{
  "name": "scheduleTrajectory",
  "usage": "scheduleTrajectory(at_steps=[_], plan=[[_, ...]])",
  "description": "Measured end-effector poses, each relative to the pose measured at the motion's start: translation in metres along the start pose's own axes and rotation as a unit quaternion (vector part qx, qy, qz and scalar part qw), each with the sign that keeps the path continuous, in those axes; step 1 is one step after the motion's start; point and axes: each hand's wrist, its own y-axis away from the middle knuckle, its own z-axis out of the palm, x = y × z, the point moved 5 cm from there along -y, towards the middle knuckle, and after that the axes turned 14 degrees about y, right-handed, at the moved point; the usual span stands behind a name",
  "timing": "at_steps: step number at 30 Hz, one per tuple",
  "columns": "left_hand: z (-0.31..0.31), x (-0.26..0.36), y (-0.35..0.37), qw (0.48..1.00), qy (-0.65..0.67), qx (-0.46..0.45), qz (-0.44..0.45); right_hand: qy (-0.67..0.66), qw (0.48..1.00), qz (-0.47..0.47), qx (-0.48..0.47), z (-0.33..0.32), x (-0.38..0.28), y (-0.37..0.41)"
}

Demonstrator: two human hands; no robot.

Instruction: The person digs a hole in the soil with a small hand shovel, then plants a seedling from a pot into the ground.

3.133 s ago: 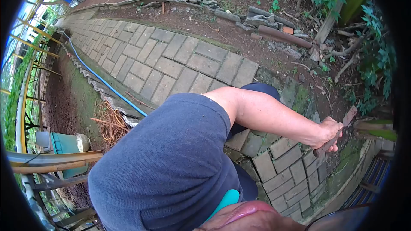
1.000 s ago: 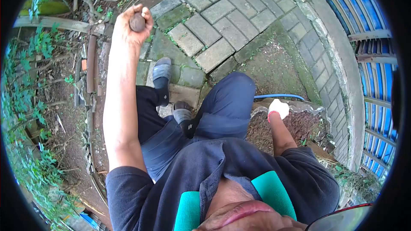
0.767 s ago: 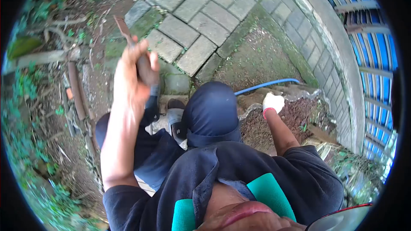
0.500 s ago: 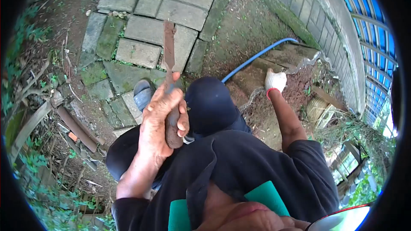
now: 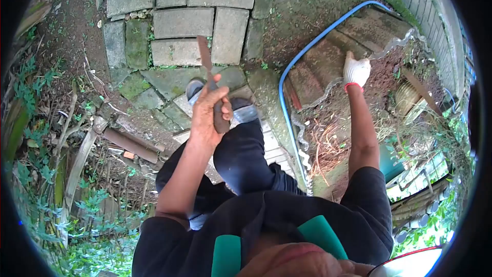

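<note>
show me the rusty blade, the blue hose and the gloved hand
rusty blade (image 5: 205,57), head view, mid blade
blue hose (image 5: 281,90), head view, on its bend
gloved right hand (image 5: 355,70), head view, back of the glove

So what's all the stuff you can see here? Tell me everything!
paving bricks: many, grey with green moss, top of the view
hose: one, blue, curving to the right of the feet
soil heap: one, brown, right side
broken tile: one, brown, lying on the left
plants: many, green, left edge
knife: one, rusty blade and brown handle, in the left hand
shoes: two, grey, on the bricks
left hand: one, bare, closed round the knife handle
right hand: one, in a white glove with a red cuff, at the soil heap's edge
</note>
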Motion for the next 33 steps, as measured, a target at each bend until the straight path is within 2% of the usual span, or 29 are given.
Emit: scheduleTrajectory(at_steps=[5, 7, 8, 9, 10, 11, 12, 13, 14, 15, 16, 17, 18, 19, 20, 21, 22, 23, 24, 25, 26, 27, 28, 30, 31, 32, 33], plan=[[-0.026, -0.025, 0.024, 0.999, -0.031, -0.022, -0.039, 0.06, 0.998, 0.0, 0.004, 0.007, 0.001, -0.002], [-0.042, -0.033, 0.032, 0.998, 0.0, -0.043, -0.054, 0.121, 0.988, -0.071, -0.067, 0.011, 0.0, -0.011], [-0.051, -0.034, 0.039, 0.999, -0.008, -0.037, -0.038, 0.136, 0.974, -0.099, -0.151, 0.002, -0.002, -0.01], [-0.05, -0.032, 0.04, 0.999, -0.018, -0.044, -0.021, 0.185, 0.959, -0.127, -0.174, -0.006, -0.007, -0.003], [-0.06, -0.03, 0.038, 0.996, -0.062, -0.037, 0.051, 0.201, 0.963, -0.144, -0.11, -0.04, -0.021, 0.031], [-0.067, -0.023, 0.041, 0.988, -0.086, -0.056, 0.111, 0.104, 0.966, -0.16, -0.177, -0.091, -0.037, 0.072], [-0.072, -0.013, 0.049, 0.972, -0.173, -0.047, 0.155, 0.064, 0.95, -0.301, 0.042, -0.102, -0.039, 0.111], [-0.071, -0.003, 0.064, 0.945, -0.255, -0.034, 0.202, -0.052, 0.922, -0.383, -0.031, -0.175, -0.06, 0.17], [-0.063, 0.0, 0.088, 0.927, -0.309, -0.028, 0.213, -0.115, 0.936, -0.293, -0.158, -0.211, -0.064, 0.214], [-0.055, 0.006, 0.117, 0.903, -0.363, -0.019, 0.228, -0.137, 0.89, -0.391, -0.192, -0.216, -0.065, 0.255], [-0.04, 0.012, 0.149, 0.814, -0.471, -0.066, 0.333, -0.308, 0.786, -0.467, -0.264, -0.251, -0.07, 0.299], [-0.026, 0.016, 0.185, 0.697, -0.555, -0.084, 0.447, -0.367, 0.753, -0.441, -0.322, -0.276, -0.075, 0.332], [-0.012, 0.019, 0.223, 0.677, -0.584, -0.096, 0.438, -0.423, 0.716, -0.409, -0.376, -0.302, -0.081, 0.364], [-0.003, 0.023, 0.257, 0.661, -0.605, -0.116, 0.428, -0.479, 0.696, -0.375, -0.381, -0.319, -0.082, 0.385], [0.007, 0.03, 0.287, 0.683, -0.589, -0.104, 0.418, -0.534, 0.672, -0.342, -0.382, -0.337, -0.083, 0.406], [0.012, 0.043, 0.316, 0.68, -0.56, -0.15, 0.45, -0.521, 0.682, -0.379, -0.345, -0.368, -0.09, 0.409], [0.016, 0.06, 0.342, 0.658, -0.586, -0.146, 0.451, -0.508, 0.692, -0.413, -0.305, -0.4, -0.097, 0.412], [0.021, 0.078, 0.37, 0.659, -0.618, -0.137, 0.407, -0.396, 0.734, -0.516, -0.197, -0.442, -0.095, 0.409], [0.026, 0.095, 0.405, 0.67, -0.573, -0.16, 0.445, -0.373, 0.746, -0.55, -0.046, -0.457, -0.092, 0.405], [0.003, 0.111, 0.399, 0.78, -0.441, -0.202, 0.396, -0.497, 0.703, -0.422, -0.284, -0.466, -0.092, 0.392], [0.002, 0.132, 0.418, 0.794, -0.428, -0.191, 0.387, -0.611, 0.622, -0.205, -0.445, -0.476, -0.087, 0.381], [0.004, 0.157, 0.448, 0.787, -0.46, -0.149, 0.383, -0.571, 0.603, -0.034, -0.556, -0.516, -0.069, 0.367], [-0.029, 0.189, 0.429, 0.705, -0.551, -0.11, 0.432, -0.569, 0.648, -0.149, -0.484, -0.492, -0.065, 0.337], [-0.079, 0.233, 0.416, 0.727, -0.58, -0.021, 0.367, -0.502, 0.751, -0.217, -0.369, -0.494, -0.039, 0.29], [-0.106, 0.25, 0.403, 0.602, -0.699, 0.055, 0.382, -0.441, 0.812, -0.173, -0.34, -0.518, -0.009, 0.273], [-0.132, 0.267, 0.392, 0.457, -0.792, 0.136, 0.382, -0.363, 0.86, -0.199, -0.297, -0.479, 0.009, 0.247], [-0.181, 0.278, 0.35, 0.393, -0.833, 0.142, 0.362, -0.279, 0.9, -0.218, -0.253, -0.439, 0.028, 0.222]])
